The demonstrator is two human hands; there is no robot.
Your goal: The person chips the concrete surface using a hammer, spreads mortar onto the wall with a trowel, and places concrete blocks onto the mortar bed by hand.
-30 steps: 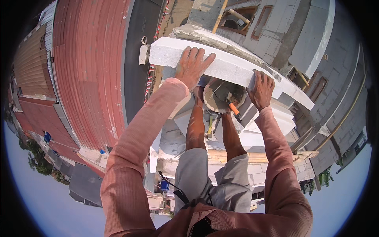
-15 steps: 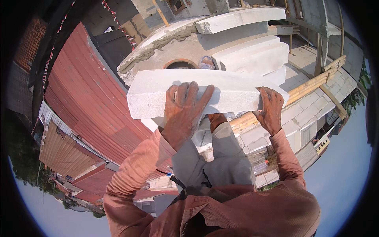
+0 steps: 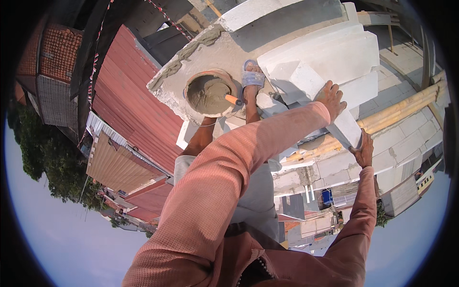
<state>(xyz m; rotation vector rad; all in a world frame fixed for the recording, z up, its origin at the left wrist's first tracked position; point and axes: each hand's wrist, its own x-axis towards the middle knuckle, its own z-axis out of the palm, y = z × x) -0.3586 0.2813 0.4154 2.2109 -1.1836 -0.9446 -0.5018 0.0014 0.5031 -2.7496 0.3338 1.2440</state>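
Note:
A long white lightweight block (image 3: 345, 128) is tilted out to my right, its near end lower in the picture. My left hand (image 3: 331, 99), its arm stretched across my body, is closed over the block's middle edge. At the near end my right hand (image 3: 364, 150) grips the block, its fingers partly hidden. Just beyond lies a stack of white blocks (image 3: 330, 55); whether the held block touches it I cannot tell. By my feet stands a round bucket (image 3: 190, 95) of wet grey mortar (image 3: 213, 95), with an orange-handled tool (image 3: 233, 99) resting in it.
A curved wall has rough mortar (image 3: 191, 50) along its edge and a white block (image 3: 258, 14) on top. My foot wears a blue sandal (image 3: 252, 76). Bamboo poles (image 3: 406, 110) run along the right side. A red metal roof (image 3: 129, 95) lies below on the left.
Both hands have carried the block from in front of me to the right, turning it. My left arm now crosses my body. The view has shifted, bringing the mortar bucket fully into sight.

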